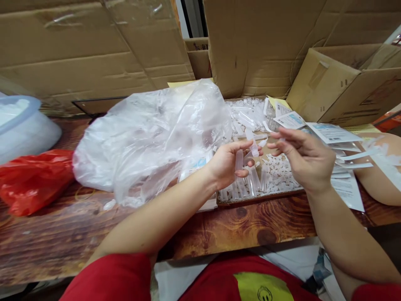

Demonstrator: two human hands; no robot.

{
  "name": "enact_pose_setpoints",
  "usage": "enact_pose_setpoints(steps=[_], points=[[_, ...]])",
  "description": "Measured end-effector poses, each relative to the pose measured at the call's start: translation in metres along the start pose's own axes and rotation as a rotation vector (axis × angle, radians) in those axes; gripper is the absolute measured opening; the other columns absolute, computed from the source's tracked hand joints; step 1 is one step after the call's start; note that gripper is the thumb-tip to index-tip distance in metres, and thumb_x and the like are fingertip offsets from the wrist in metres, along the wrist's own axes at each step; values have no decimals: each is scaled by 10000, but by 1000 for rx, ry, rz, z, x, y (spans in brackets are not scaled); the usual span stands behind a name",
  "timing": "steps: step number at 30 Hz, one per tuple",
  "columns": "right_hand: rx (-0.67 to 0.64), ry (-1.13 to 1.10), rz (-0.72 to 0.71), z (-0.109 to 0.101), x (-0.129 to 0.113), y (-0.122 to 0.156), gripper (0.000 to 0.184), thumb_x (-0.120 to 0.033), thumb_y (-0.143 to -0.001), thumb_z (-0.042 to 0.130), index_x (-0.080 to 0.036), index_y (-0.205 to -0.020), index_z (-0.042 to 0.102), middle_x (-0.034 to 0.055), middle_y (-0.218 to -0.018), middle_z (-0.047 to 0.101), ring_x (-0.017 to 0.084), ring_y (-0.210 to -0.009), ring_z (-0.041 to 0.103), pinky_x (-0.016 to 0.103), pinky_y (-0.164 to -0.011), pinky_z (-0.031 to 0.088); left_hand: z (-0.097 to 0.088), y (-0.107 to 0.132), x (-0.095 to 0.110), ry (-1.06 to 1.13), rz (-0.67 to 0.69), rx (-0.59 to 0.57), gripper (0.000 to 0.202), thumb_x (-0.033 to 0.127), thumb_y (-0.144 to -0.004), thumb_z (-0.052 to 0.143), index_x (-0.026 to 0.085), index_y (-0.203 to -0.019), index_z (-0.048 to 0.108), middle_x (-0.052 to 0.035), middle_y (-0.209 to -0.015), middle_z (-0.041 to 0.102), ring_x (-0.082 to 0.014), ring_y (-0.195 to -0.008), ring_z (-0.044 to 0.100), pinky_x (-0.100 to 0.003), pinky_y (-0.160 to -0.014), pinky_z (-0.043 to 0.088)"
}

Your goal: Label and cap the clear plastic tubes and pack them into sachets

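Note:
My left hand (pixel 227 165) is curled around a few small translucent plastic tubes (pixel 239 161), one of which sticks up between thumb and fingers. Just to the right, my right hand (pixel 310 161) has its thumb and fingertips drawn together. A small whitish piece may be at those fingertips, but blur hides what it is. Both hands are over a shallow cardboard tray (pixel 263 197). Inside it lie clear tubes (pixel 254 180) at the front and many tiny white plastic pieces (pixel 280 172) at the right, with more clear parts (pixel 247 110) behind.
A big clear plastic bag (pixel 147 133) lies left of the tray, near a red bag (pixel 37 177) and a translucent tub (pixel 25 129). Printed packets (pixel 333 133) overlap the right side. An open cardboard box (pixel 347 88) stands behind on the wooden table (pixel 234 232).

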State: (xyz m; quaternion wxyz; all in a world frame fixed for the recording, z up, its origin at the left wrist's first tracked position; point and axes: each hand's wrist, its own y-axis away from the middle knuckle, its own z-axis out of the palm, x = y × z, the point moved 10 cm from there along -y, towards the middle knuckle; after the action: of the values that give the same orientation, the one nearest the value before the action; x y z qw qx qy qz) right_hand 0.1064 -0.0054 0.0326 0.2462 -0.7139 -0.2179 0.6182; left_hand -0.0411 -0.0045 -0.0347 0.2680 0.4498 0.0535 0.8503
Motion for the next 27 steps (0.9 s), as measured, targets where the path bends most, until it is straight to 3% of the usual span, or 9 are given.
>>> enact_pose_setpoints(steps=[3,6,10,13,17,19,22,24,27], points=[[-147,251,-278,17,-31,14,365,-199,-909,755,-357,-1237,745,12,-1160,802,226,-994,784,403,-928,668,2,2,2,18,60,7,166,288,-854,688,145,-871,604,-23,-802,570,-64,-562,440,-163,-386,147],[-263,446,-483,30,-41,26,467,-144,-919,719,-345,-1340,699,30,-1255,772,253,-1096,764,410,-995,644,4,5,1,1,92,14,206,321,-873,701,170,-852,562,-2,-773,510,-76,-601,440,-165,-410,162],[-321,562,-541,40,-36,30,504,-107,-965,621,-287,-1435,634,70,-1380,708,262,-1237,704,427,-1068,599,7,8,0,-51,142,20,259,352,-839,740,194,-878,538,1,-838,497,-88,-646,444,-170,-428,179],[-231,492,-560,35,-43,26,459,-87,-958,617,-276,-1370,684,73,-1269,767,245,-1157,739,402,-1016,622,7,7,2,-113,175,16,334,420,-811,774,204,-881,529,-14,-905,527,-95,-665,438,-182,-435,168],[-79,266,-293,7,-28,4,289,-163,-956,678,-293,-1197,768,37,-994,812,193,-859,776,361,-812,668,0,3,14,-240,243,5,435,558,-783,779,212,-930,562,-39,-959,589,-98,-641,416,-206,-442,140],[-140,153,-117,3,-11,-3,218,-222,-957,694,-291,-1144,784,17,-912,800,167,-751,757,339,-726,667,-2,1,19,-359,242,-37,461,594,-768,784,213,-881,550,2,-793,527,-89,-579,353,-210,-452,132],[-242,68,16,5,4,-7,138,-284,-933,726,-265,-1045,805,15,-869,794,151,-681,740,326,-671,660,0,0,19,-639,210,-124,453,613,-802,750,212,-824,540,50,-657,421,-79,-525,272,-222,-474,179],[-214,35,54,2,9,-10,124,-303,-896,769,-259,-1007,805,13,-849,794,155,-676,741,324,-653,654,2,3,25,-850,290,-130,399,586,-872,678,204,-831,569,24,-715,505,-100,-586,377,-237,-540,303],[-17,-46,66,-12,12,-14,171,-300,-825,847,-260,-978,781,10,-844,800,175,-732,763,306,-606,624,8,10,39,-1056,472,-87,348,529,-937,589,198,-830,581,-17,-866,599,-163,-832,532,-298,-783,435]])
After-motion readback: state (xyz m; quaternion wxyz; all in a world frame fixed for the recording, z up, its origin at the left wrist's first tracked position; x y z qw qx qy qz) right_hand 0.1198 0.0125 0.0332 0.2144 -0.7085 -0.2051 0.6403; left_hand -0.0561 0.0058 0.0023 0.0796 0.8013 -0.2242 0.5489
